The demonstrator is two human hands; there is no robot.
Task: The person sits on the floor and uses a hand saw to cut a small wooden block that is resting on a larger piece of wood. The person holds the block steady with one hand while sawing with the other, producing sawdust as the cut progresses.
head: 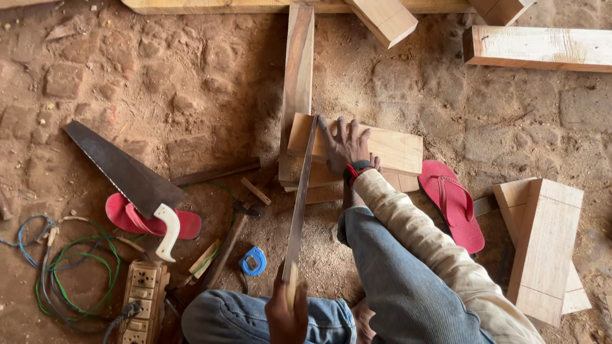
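Wood: a pale wooden block [382, 148] lies on a long plank [298, 83] on the dirt floor [191, 95], far from the person's knees.
Saw in use: a handsaw [299, 197] runs from the near hand to the block's left end, its blade on edge against the wood.
Left hand: the left hand [287, 315] has its fingers wrapped around the saw's handle, near the bottom edge.
Right hand: the right hand [344, 141] lies flat on the block, fingers spread wide, pinning it down.
Progress: the blade sits at the block's left end; how deep the cut goes cannot be told, and the block looks whole, so most of the sawing seems left.
Nearby: a second saw [124, 172] rests on a red sandal [150, 220] at left; another red sandal [454, 204] lies right; a blue tape measure [254, 261] is near.
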